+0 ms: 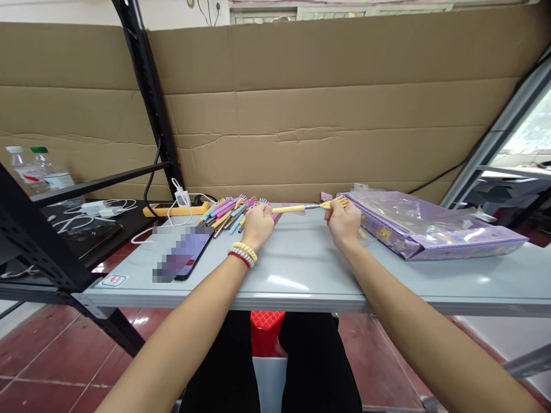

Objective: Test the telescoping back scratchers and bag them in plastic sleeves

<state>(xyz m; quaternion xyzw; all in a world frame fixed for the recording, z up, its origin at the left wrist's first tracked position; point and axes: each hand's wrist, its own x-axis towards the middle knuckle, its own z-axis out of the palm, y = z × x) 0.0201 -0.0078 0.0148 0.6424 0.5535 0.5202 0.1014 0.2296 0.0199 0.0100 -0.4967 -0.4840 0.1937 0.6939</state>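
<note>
A yellow telescopic back scratcher (293,209) is stretched level between my two hands, its thin metal rod showing in the middle. My left hand (257,225) is closed around the handle end. At the other end, my right hand (343,221) grips just by the yellow claw head (340,202). Beside my left hand lies a heap of back scratchers (226,213) in pink, blue, yellow and purple, partly hidden by that hand. Right of my right hand is a shallow purple box (413,244) with clear plastic bags (396,209) in it.
A phone (196,252) lies on the grey table (301,272) at left, near a yellow power strip (172,211) with white cables. Behind the table stands a cardboard wall (336,115). A black metal post (150,86) rises at the left; bottles (51,172) stand beyond it.
</note>
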